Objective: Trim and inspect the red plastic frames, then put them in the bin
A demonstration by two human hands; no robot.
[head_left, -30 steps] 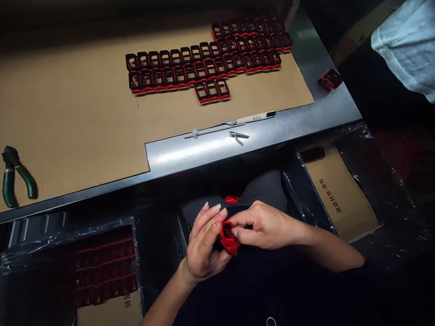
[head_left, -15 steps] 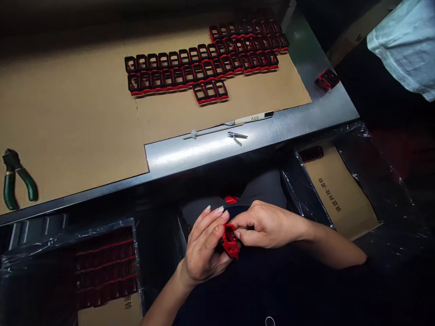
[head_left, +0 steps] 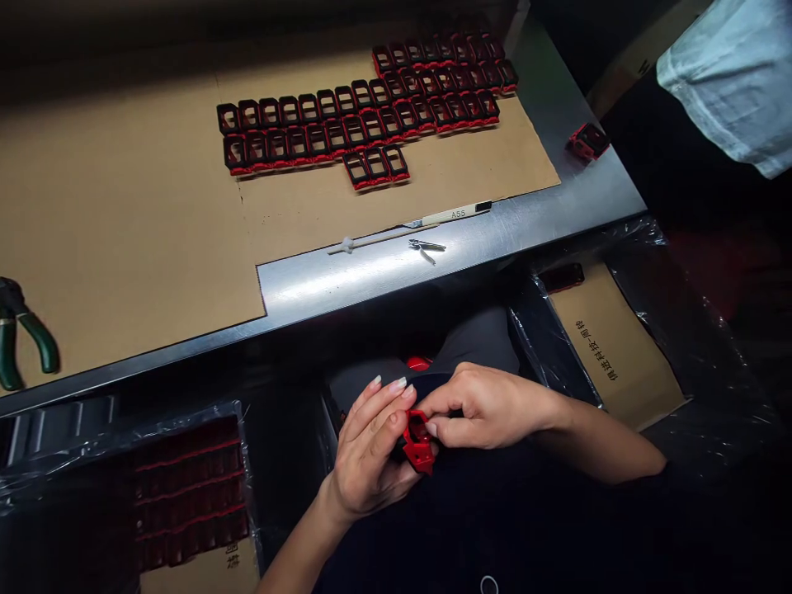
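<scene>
Pinching a small red-and-black plastic frame (head_left: pixel 419 443) below the worktop's edge, the left hand (head_left: pixel 371 445) and right hand (head_left: pixel 488 408) gripped it with curled fingers. It looked light and stiff, best held by its outer rim. A red part (head_left: pixel 419 363) lay just beyond the fingers; rows of similar frames (head_left: pixel 359 115) sat farther off on cardboard (head_left: pixel 154 214).

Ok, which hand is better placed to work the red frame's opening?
Right hand, probably: its fingers sit right at the opening of the red-and-black plastic frame, while the left hand wraps the frame's other side and seems to be steadying it.
</scene>
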